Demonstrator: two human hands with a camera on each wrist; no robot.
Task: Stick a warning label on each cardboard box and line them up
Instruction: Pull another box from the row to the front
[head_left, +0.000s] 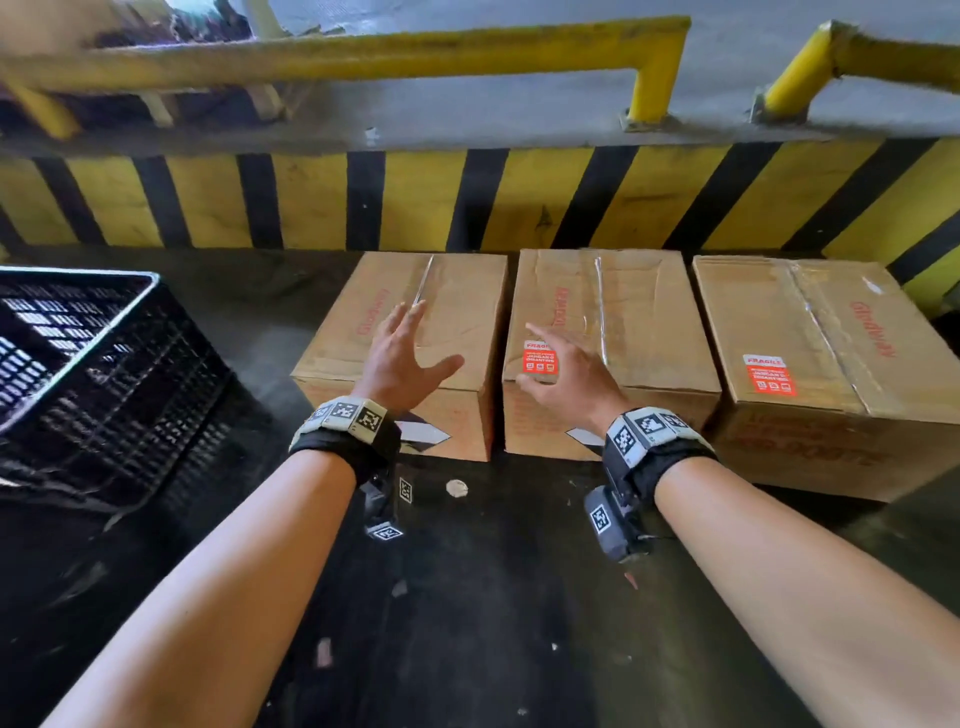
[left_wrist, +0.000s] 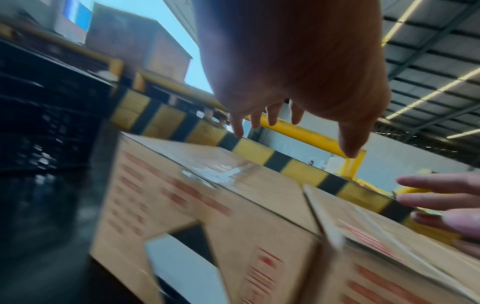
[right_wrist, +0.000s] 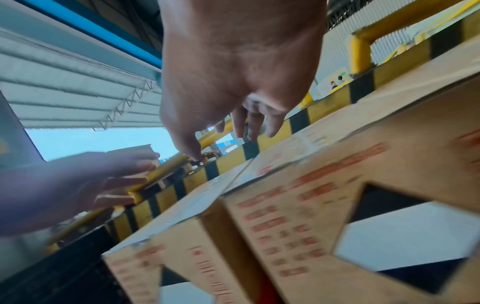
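Observation:
Three taped cardboard boxes stand in a row on the dark floor against a striped kerb. The left box (head_left: 457, 306) (left_wrist: 207, 195) shows no label on top. The middle box (head_left: 644, 322) (right_wrist: 324, 185) carries a red warning label (head_left: 539, 358) near its front left corner, and the right box (head_left: 810, 332) has a red label (head_left: 770, 375) too. My left hand (head_left: 410, 353) (left_wrist: 298, 82) hovers open, fingers spread, above the left box. My right hand (head_left: 566, 374) (right_wrist: 233, 82) hovers open over the middle box's label, holding nothing.
A black plastic crate (head_left: 78, 374) sits on the floor to the left. The yellow-and-black striped kerb (head_left: 467, 197) runs right behind the boxes, with yellow guard rails (head_left: 363, 52) above it. Small scraps lie on the dark floor (head_left: 467, 597) in front.

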